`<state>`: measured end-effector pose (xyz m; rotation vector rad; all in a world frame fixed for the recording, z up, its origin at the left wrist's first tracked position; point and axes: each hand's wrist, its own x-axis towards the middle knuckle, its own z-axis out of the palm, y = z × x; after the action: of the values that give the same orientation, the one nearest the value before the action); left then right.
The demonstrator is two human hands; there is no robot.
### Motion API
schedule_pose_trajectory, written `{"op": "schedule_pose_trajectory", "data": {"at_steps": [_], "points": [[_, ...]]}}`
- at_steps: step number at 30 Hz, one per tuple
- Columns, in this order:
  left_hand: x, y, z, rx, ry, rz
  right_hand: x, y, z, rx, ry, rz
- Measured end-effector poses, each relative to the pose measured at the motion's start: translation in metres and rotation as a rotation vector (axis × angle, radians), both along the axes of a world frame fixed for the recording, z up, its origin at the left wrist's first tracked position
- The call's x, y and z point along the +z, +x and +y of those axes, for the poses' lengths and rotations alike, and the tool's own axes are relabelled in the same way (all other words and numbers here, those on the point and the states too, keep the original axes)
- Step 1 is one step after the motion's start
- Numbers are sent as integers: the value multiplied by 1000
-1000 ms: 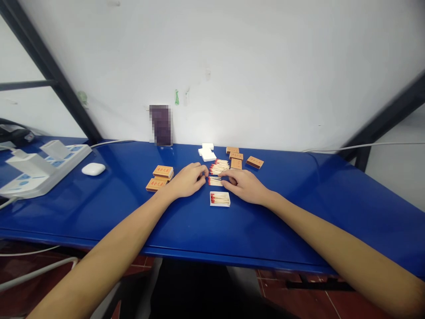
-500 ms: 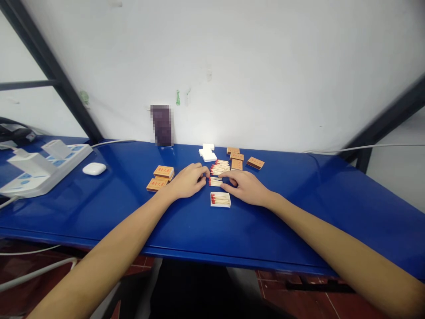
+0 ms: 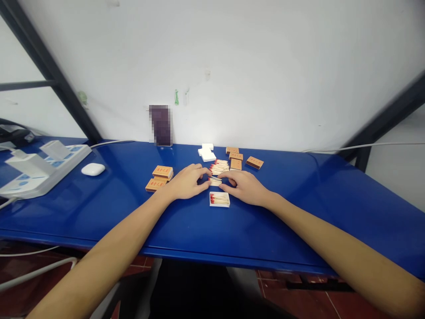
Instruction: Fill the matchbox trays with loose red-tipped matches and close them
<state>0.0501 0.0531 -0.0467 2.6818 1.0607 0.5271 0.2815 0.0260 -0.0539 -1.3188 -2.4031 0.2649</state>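
My left hand (image 3: pixel 186 182) and my right hand (image 3: pixel 245 186) rest on the blue table (image 3: pixel 299 212) with fingertips meeting on a small bunch of matches (image 3: pixel 216 180), pinched between them. Just behind lies a loose pile of red-tipped matches (image 3: pixel 219 166). In front of the hands sits an open white tray filled with matches (image 3: pixel 219 199). Orange matchboxes (image 3: pixel 160 177) lie stacked left of my left hand, and several orange sleeves (image 3: pixel 239 160) lie behind my right hand. White empty trays (image 3: pixel 207 153) sit at the back.
A white charging dock with blue pads (image 3: pixel 36 168) and a white earbud case (image 3: pixel 93 169) are at the left. A blurred dark object (image 3: pixel 160 125) leans on the wall. Cables run along the table's back edge, and black frame bars slope at both sides.
The fingertips of both hands have closed in on the small bunch of matches, squeezing it shorter and tighter. The arms have barely shifted.
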Motion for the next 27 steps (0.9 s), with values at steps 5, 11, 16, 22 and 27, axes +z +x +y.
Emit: {"op": "schedule_pose_trajectory", "data": {"at_steps": [5,11,16,22,27], "points": [[2,0,-2,8,-15,18,0,0,0,12,-1,12],[1,-1,-1,1,-16,22,0,0,0,46,1,30],[-1,-1,0,-13,-8,14,-2,1,1,50,0,42],[-1,0,-1,-25,-17,2,-3,1,2,74,12,56],[0,1,-2,-32,-24,-5,-4,1,2,65,12,47]]}}
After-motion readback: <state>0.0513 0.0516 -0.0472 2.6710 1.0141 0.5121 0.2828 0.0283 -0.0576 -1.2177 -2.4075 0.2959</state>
